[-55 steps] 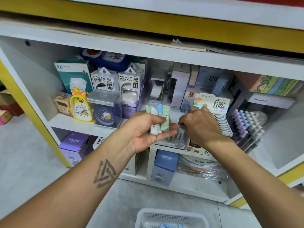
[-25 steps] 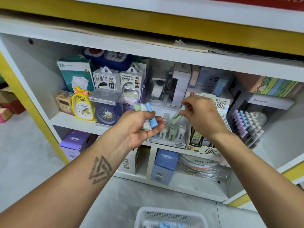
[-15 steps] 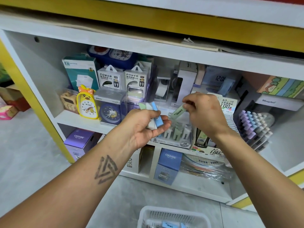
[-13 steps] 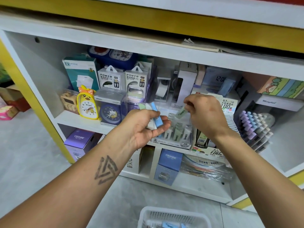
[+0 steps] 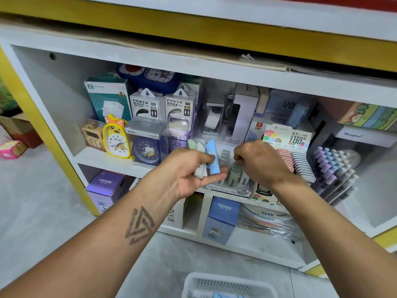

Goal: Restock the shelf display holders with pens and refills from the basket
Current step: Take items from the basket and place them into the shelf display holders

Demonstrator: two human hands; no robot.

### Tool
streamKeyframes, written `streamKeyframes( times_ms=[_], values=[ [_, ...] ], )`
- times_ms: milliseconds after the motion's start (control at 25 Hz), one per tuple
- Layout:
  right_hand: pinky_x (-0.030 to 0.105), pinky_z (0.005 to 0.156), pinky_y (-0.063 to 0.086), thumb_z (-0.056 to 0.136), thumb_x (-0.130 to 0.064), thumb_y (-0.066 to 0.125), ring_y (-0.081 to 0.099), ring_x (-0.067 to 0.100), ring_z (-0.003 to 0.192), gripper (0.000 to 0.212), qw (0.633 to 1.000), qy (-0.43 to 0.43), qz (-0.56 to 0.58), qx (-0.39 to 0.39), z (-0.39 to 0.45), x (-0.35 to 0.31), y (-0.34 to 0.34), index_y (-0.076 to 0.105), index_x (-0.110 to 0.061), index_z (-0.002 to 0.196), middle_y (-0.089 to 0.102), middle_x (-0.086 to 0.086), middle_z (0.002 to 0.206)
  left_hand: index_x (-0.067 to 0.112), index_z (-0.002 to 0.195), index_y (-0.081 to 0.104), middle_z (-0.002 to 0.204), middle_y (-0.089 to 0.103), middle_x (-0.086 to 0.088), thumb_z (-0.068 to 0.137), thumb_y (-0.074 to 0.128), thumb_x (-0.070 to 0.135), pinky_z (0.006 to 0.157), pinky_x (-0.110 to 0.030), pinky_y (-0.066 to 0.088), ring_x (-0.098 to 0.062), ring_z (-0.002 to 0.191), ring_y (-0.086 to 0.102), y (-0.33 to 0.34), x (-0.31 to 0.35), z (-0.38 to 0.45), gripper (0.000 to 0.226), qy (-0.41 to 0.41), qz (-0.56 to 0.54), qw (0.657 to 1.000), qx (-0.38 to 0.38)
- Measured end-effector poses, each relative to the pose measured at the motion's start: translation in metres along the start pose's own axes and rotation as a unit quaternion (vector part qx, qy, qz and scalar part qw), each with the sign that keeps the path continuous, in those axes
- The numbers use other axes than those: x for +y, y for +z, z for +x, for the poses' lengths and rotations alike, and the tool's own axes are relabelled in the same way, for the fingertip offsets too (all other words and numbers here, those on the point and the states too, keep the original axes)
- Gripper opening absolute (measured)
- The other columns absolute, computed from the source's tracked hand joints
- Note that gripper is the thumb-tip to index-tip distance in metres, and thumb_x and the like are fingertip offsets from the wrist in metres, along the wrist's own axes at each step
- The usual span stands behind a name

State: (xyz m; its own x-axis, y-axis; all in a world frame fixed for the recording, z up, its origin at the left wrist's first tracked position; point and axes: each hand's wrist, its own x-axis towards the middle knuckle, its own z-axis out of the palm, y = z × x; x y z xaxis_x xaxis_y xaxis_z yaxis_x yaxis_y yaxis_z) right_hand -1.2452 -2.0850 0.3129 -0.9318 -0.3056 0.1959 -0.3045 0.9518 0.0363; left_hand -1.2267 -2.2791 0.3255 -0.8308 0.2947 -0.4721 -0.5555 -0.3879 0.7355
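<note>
Left hand (image 5: 194,168) grip pinches upright refill packs (image 5: 211,157) – just left of the display holder (image 5: 234,179); right hand (image 5: 260,163) grip, curled over its slots, nearer.

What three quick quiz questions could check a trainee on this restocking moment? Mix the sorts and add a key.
1. True or false: the left hand holds several small refill cases.
2. Which colour is the case nearest the right hand? A) blue B) red C) black
3. Fill in: the white basket sits at the ____ edge of the view, below both arms.

Key: 1 true. 2 A: the blue case is outermost in the fan. 3 bottom. The right hand's fingers are curled down over the clear display holder on the shelf; what they pinch is hidden.
</note>
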Motion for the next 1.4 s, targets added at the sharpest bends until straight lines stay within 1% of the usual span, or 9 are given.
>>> streamKeyframes(
  times_ms=[120,200,280,360,480,680,880,1040,1400],
  values=[
    [0.039,0.079,0.055,0.092,-0.004,0.053,0.066,0.028,0.092,0.021,0.999,0.018,0.015,-0.04,-0.001,-0.004,-0.002,0.072,-0.01,0.099,0.07,0.008,0.099,-0.005,0.12,0.055,0.104,0.07,-0.03,0.09,0.058,-0.011,0.068,-0.052,0.06,-0.043,0.091,0.072,0.001,-0.002,-0.002,0.03,0.004,0.032,0.999,-0.006],
    [0.035,0.081,0.054,0.099,-0.013,0.054,0.065,0.02,0.093,0.021,0.978,0.089,0.189,-0.01,-0.001,-0.008,-0.012,0.074,-0.014,0.105,0.071,0.003,0.103,-0.003,0.121,0.056,0.107,0.071,-0.028,0.088,0.061,-0.011,0.066,-0.049,0.062,-0.042,0.09,0.072,0.004,-0.003,-0.003,0.034,0.006,0.044,0.999,-0.009],
    [0.027,0.066,0.05,0.099,-0.024,0.06,0.063,0.011,0.073,0.018,0.871,0.166,0.462,0.01,-0.002,-0.013,-0.026,0.076,-0.015,0.101,0.074,0.0,0.091,-0.002,0.122,0.059,0.107,0.072,-0.024,0.086,0.065,-0.01,0.061,-0.042,0.062,-0.038,0.086,0.073,0.008,-0.004,-0.004,0.037,0.014,0.067,0.998,-0.014],
    [0.023,0.055,0.046,0.093,-0.022,0.069,0.06,0.012,0.063,0.015,0.777,0.181,0.602,-0.022,-0.006,-0.017,-0.034,0.077,-0.009,0.095,0.073,0.006,0.082,0.0,0.12,0.061,0.103,0.074,-0.02,0.086,0.066,-0.007,0.058,-0.036,0.061,-0.035,0.082,0.074,0.012,-0.006,-0.006,0.036,0.019,0.101,0.994,-0.032],
    [0.025,0.059,0.047,0.085,0.001,0.071,0.059,0.019,0.067,0.008,0.751,0.202,0.629,-0.011,-0.011,-0.014,-0.038,0.075,-0.002,0.091,0.072,0.025,0.092,-0.002,0.117,0.061,0.102,0.073,-0.023,0.088,0.064,-0.004,0.061,-0.04,0.062,-0.039,0.086,0.073,0.013,-0.005,-0.006,0.029,0.015,0.093,0.995,-0.042],
    [0.027,0.063,0.056,0.081,-0.004,0.08,0.064,0.017,0.06,0.011,0.799,0.182,0.562,0.113,-0.006,0.005,-0.036,0.072,0.001,0.087,0.071,0.023,0.08,0.001,0.103,0.062,0.078,0.068,-0.015,0.09,0.066,0.006,0.047,-0.025,0.055,-0.022,0.058,0.065,-0.008,0.007,0.003,0.014,0.048,0.024,0.995,0.08],
    [0.025,0.079,0.059,0.09,-0.007,0.071,0.075,0.014,0.081,0.011,0.839,0.152,0.507,0.129,0.011,-0.004,-0.014,0.073,-0.012,0.1,0.076,0.011,0.092,0.0,0.103,0.058,0.076,0.066,-0.017,0.095,0.049,0.005,0.052,-0.031,0.057,-0.024,0.056,0.067,-0.02,0.016,0.0,0.013,0.043,-0.068,0.995,0.061],
    [0.04,0.082,0.058,0.094,-0.018,0.068,0.07,0.018,0.085,0.017,0.932,0.092,0.28,0.211,0.021,-0.013,0.008,0.073,-0.016,0.109,0.076,0.002,0.094,-0.003,0.115,0.053,0.084,0.074,-0.02,0.101,0.042,0.0,0.054,-0.039,0.059,-0.031,0.068,0.074,-0.026,0.014,-0.001,0.018,0.05,-0.061,0.996,0.049],
    [0.036,0.077,0.056,0.091,-0.023,0.071,0.067,0.019,0.087,0.01,0.968,0.051,0.196,0.148,0.032,-0.021,0.039,0.07,-0.022,0.101,0.074,-0.002,0.096,-0.009,0.12,0.051,0.115,0.059,-0.03,0.097,0.044,-0.01,0.059,-0.046,0.062,-0.04,0.078,0.071,-0.034,0.016,-0.008,0.024,0.031,-0.061,0.996,0.062]
  ],
)
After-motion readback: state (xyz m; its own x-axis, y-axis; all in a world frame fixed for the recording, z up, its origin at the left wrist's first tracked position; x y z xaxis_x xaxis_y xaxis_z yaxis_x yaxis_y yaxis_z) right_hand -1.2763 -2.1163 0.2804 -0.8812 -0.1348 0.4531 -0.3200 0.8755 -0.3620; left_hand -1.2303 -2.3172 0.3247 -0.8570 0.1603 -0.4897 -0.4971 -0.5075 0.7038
